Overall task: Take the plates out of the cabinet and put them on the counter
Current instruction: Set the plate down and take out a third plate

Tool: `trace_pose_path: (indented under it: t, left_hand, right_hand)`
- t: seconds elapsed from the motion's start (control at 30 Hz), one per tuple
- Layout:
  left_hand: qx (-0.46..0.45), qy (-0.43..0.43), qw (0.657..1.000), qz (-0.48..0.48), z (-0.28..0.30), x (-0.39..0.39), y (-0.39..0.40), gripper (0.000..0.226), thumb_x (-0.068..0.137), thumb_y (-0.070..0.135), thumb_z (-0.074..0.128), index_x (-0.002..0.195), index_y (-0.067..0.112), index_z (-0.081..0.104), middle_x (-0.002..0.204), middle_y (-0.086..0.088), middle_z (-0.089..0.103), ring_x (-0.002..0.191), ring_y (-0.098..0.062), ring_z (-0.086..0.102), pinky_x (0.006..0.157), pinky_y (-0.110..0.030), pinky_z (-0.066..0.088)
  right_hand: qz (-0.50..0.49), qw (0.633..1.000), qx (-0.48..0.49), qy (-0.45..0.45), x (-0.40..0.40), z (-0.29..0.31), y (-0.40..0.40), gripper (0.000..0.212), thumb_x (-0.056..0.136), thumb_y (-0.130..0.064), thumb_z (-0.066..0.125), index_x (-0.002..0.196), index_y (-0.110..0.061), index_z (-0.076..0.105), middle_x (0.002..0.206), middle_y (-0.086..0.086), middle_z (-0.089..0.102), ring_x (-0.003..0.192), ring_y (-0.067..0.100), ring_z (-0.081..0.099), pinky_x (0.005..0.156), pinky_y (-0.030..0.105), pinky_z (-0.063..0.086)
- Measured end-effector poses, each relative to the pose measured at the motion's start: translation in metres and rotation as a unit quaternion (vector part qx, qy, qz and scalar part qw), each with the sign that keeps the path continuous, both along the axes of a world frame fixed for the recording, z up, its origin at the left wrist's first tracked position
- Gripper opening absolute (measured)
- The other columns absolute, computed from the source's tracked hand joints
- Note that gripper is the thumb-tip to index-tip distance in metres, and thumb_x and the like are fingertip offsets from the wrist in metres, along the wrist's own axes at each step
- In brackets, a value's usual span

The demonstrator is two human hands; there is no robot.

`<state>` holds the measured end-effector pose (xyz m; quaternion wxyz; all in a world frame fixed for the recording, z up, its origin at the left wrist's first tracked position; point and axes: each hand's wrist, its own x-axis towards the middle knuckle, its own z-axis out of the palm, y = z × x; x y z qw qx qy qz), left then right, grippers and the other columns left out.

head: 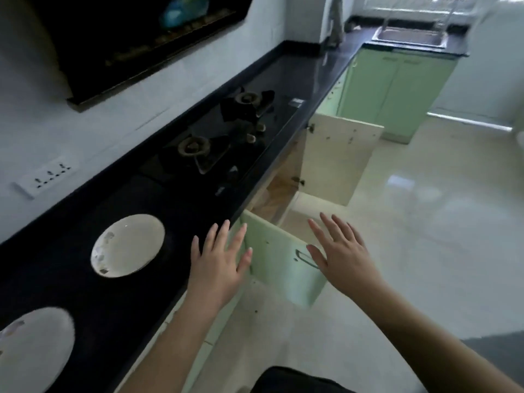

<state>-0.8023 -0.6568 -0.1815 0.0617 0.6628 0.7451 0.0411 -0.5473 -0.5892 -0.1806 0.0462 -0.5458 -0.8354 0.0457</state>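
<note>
Two white plates lie on the black counter [158,199]: one plate [127,245] near the middle left, another plate [35,348] at the lower left edge of view. Below the counter the cabinet [273,199] stands with both doors swung out: a green near door [279,268] and a far door [337,160] showing its pale inner face. My left hand [219,260] hovers with straight, spread fingers over the counter's front edge, beside the near door. My right hand [341,252], also spread and holding nothing, hangs over that door's handle. The cabinet's inside is mostly hidden.
A two-burner gas hob [224,134] is set into the counter beyond the plates, with a range hood [136,38] above it. A wall socket [46,175] sits at left. A steel sink [411,38] and green cabinets [394,89] stand at the far end. Glossy tiled floor [425,222] at right.
</note>
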Motion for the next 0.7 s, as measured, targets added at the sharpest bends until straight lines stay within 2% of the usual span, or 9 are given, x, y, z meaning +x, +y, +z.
trace_pose_path:
  t: [0.1,0.3,0.4,0.53,0.7]
  left_hand:
    - [0.017,-0.016,0.999,-0.036,0.010,0.040,0.023,0.067,0.093,0.063,0.003,0.156,0.039,0.011,0.166,-0.001,0.015,0.152,-0.021,0.008,0.120,-0.051,0.003]
    - [0.033,-0.009,0.996,-0.086,0.011,0.117,0.047,0.067,0.092,0.056,0.007,0.154,0.037,0.022,0.163,-0.004,0.024,0.150,-0.024,0.017,0.119,-0.054,0.011]
    - [0.014,-0.036,0.994,-0.106,0.004,0.150,0.049,0.069,0.090,0.060,0.006,0.155,0.038,0.018,0.164,-0.003,0.022,0.150,-0.023,0.015,0.119,-0.053,0.009]
    - [0.025,-0.060,0.989,-0.133,-0.006,0.171,0.066,0.068,0.093,0.062,0.012,0.153,0.035,0.027,0.161,-0.004,0.030,0.148,-0.025,0.022,0.118,-0.053,0.014]
    - [0.016,-0.044,0.984,-0.174,-0.009,0.188,0.116,0.070,0.092,0.066,0.007,0.155,0.038,0.018,0.164,0.002,0.021,0.150,-0.020,0.013,0.119,-0.052,0.007]
  right_hand:
    - [-0.060,0.998,0.003,0.013,0.064,0.002,-0.009,0.063,0.098,-0.056,0.019,0.153,-0.027,0.027,0.159,0.005,0.030,0.148,0.027,0.020,0.120,0.041,0.014]
    - [-0.144,0.989,-0.020,0.031,0.152,-0.006,-0.027,0.061,0.099,-0.056,0.018,0.155,-0.031,0.011,0.163,0.002,0.014,0.151,0.022,0.006,0.119,0.036,0.000]
    - [-0.167,0.985,-0.031,0.036,0.176,-0.008,-0.032,0.062,0.100,-0.056,0.018,0.155,-0.031,0.007,0.164,0.001,0.011,0.151,0.021,0.003,0.119,0.035,-0.002]
    - [-0.186,0.982,-0.033,0.029,0.194,-0.008,-0.030,0.062,0.099,-0.056,0.017,0.155,-0.031,0.007,0.164,0.001,0.011,0.151,0.021,0.003,0.120,0.037,0.000]
    - [-0.244,0.969,-0.019,0.020,0.216,-0.007,-0.016,0.063,0.098,-0.057,0.015,0.155,-0.031,0.007,0.164,0.001,0.012,0.151,0.021,0.003,0.120,0.036,0.000]
